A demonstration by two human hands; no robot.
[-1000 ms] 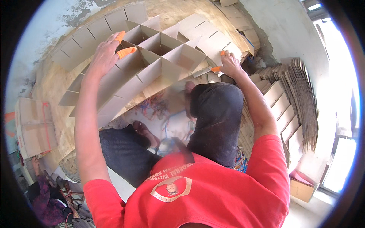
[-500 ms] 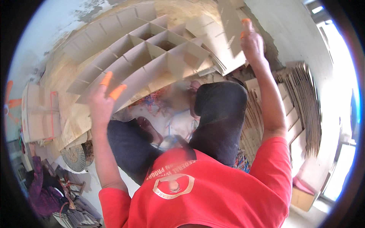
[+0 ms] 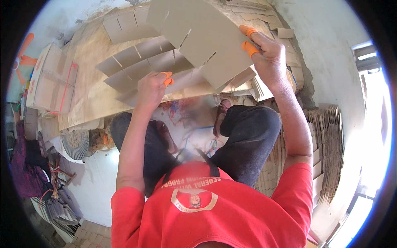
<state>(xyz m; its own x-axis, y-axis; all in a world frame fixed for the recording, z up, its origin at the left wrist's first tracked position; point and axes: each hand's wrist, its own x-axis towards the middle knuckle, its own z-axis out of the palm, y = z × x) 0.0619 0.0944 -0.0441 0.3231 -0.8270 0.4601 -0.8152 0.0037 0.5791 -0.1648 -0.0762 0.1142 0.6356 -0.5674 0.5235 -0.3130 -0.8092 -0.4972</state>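
Note:
Rows of slotted cardboard strips [image 3: 142, 69] stand on edge on the wooden table before me. Orange covers sit on fingertips of both hands. My left hand [image 3: 152, 89] is closed at the nearest strip [image 3: 188, 79], its fingers pinching the strip's upper edge. A wide slotted cardboard sheet [image 3: 206, 35] slants over the right part of the rows, hiding what lies behind it. My right hand [image 3: 269, 56] grips that sheet by its right edge, between thumb and fingers.
A taped carton [image 3: 53, 78] stands on the table's [image 3: 89, 76] left end. Flat cardboard stacks [image 3: 326, 153] lean at right, beside the wall. Scraps of coloured strapping [image 3: 178, 109] lie on the floor between my feet. Another person's purple sleeve [image 3: 25, 165] shows at far left.
My left hand has gone from spread fingers above the strips to closed on the nearest one. My right hand has brought the sheet leftward over the rows. The whole view has shifted.

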